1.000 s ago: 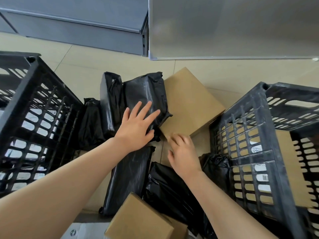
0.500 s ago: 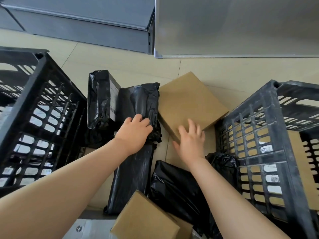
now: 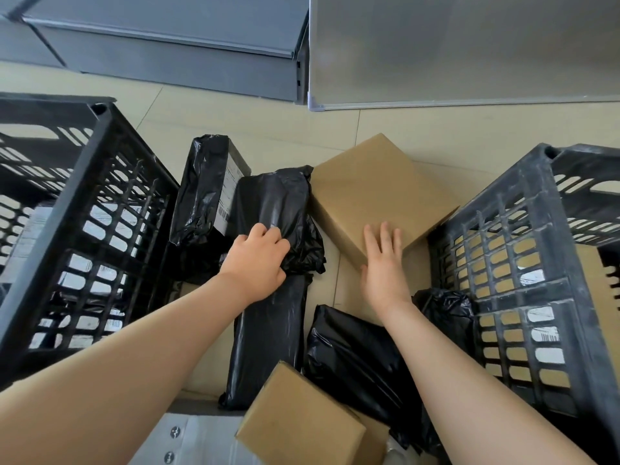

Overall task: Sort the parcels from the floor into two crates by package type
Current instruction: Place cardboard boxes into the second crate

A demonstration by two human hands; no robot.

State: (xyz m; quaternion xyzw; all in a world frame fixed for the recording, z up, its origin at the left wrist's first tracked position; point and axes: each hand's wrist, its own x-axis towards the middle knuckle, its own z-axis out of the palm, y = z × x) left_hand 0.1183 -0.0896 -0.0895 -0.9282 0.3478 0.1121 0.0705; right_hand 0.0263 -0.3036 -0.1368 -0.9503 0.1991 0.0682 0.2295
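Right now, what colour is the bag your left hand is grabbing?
Shiny black. The left hand grips the black plastic bag, clearest in the head view.

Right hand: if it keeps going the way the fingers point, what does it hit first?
The right hand already reaches the cardboard box; its fingers look laid on the near edge. Straight on, it likely slides over the box top.

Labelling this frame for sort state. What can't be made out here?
- Left crate contents: head view, lattice wall hides all but white label patches.
- Right crate far side: cut by the frame edge.
- Left hand grip on black bag: fingertips hidden in plastic folds.
- Label text: too small.
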